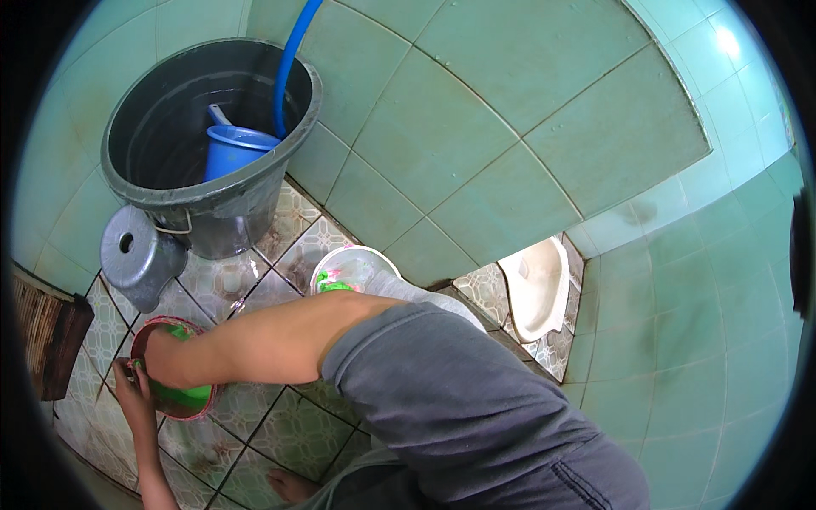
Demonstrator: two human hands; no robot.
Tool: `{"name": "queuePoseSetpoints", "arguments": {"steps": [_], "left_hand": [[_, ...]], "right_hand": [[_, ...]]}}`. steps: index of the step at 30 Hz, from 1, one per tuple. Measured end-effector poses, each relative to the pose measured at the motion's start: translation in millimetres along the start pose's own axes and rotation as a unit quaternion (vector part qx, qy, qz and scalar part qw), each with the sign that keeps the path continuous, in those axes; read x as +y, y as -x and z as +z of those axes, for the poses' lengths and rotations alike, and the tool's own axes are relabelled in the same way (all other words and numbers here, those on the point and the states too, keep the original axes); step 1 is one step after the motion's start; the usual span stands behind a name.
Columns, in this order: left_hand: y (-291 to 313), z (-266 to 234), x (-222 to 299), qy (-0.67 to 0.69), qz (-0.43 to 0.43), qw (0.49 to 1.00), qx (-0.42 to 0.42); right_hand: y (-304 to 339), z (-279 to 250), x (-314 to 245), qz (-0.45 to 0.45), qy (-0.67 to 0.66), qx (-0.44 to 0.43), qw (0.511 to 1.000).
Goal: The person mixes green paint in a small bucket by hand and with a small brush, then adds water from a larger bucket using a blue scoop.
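Red-rimmed tub (pixel 189 416) stands on the tiled floor (pixel 208 442), our right hand (pixel 161 355) inside, our left hand (pixel 133 387) at its rim; we cannot tell either grip. Leaning too hard, we could tip it, spilling green contents (pixel 192 397).

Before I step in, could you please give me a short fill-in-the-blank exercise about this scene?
1. The hose and the dipper inside the large tub are both ____ in colour.
2. A single round ____ shows in the top of the grey stool.
3. In the red-rimmed basin beside the left hand, the contents look mostly ____.
4. In the picture, the squat toilet lies to the ____ of the tub.

Missing words: blue; hole; green; right.
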State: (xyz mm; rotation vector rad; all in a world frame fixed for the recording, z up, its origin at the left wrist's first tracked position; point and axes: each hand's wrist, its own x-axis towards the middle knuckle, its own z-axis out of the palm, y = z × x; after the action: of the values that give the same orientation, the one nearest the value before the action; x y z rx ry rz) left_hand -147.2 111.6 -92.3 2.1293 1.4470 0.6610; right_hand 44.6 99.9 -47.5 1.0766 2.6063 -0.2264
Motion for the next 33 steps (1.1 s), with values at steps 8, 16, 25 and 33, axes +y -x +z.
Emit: {"name": "queuePoseSetpoints", "arguments": {"steps": [8, 16, 25, 33], "left_hand": [[5, 12, -7, 0.069, -0.005, 0.997, 0.04], [-2, -13, 28, -0.061, 0.007, 0.998, 0.004], [-4, -39, 42, -0.086, 0.062, 0.993, 0.044], [-3, -49, 59, -0.157, 0.139, 0.976, 0.055]], "right_hand": [[8, 5, -6, -0.094, -0.061, -0.01, 0.994], [35, -26, 31, -0.01, 0.046, -0.033, 0.998], [42, -13, 28, -0.014, 0.011, 0.152, 0.988], [16, -5, 21, -0.034, 0.055, 0.222, 0.973]]}}
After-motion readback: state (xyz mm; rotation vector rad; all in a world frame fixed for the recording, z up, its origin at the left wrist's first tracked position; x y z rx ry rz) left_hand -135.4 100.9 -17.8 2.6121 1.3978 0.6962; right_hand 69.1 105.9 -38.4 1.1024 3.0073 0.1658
